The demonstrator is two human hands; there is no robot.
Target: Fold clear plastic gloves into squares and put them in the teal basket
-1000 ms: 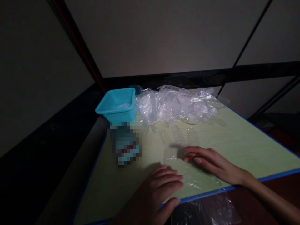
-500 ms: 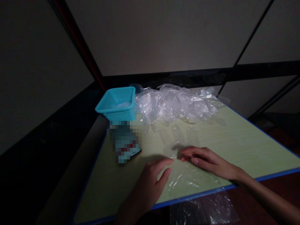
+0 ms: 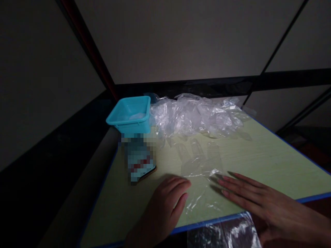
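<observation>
A clear disposable plastic glove (image 3: 192,167) lies flat on the table, its finger parts pointing away from me and its wide end hanging over the front edge. My left hand (image 3: 169,203) rests beside its left side, fingers bent and thumb a little apart, with nothing visible between them. On the right, my right hand (image 3: 254,198) is open, fingers stretched out close to the glove's right side. Whether the fingertips touch the film is hard to tell.
A heap of crumpled clear plastic (image 3: 193,115) covers the back of the table (image 3: 269,165). Left of it stands a turquoise basin (image 3: 134,127) with something pale inside. A phone (image 3: 141,162), partly pixelated, lies in front of the basin. Walls stand behind and left.
My right hand has moved right and toward me, away from the glove's middle, and its fingers have straightened. The left hand has hardly moved; its thumb and fingers look slightly lower.
</observation>
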